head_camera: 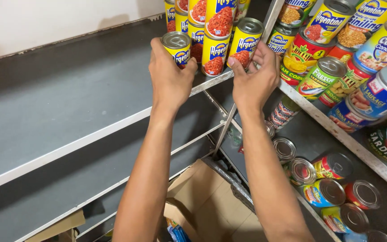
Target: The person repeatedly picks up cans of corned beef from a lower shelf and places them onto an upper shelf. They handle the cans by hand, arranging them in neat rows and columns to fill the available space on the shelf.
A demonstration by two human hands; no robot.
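Two yellow cans in hand at upper centre of frame. Left hand (pixel 170 76) clamped around small yellow can (pixel 177 47), standing upright at shelf's front edge (pixel 113 127). Right hand (pixel 254 78): fingers curled around taller yellow can (pixel 244 42), beside stacked matching cans (pixel 213 40). Best practice, as judged: keep cans upright, slide flush against stack, labels forward, bases fully on shelf. Open cardboard box (pixel 207 206) at bottom centre.

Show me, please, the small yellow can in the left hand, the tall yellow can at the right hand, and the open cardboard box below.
Small yellow can (pixel 177 46): head view, upper side wall.
Tall yellow can (pixel 245 41): head view, label front.
Open cardboard box (pixel 211 208): head view, inner flap.
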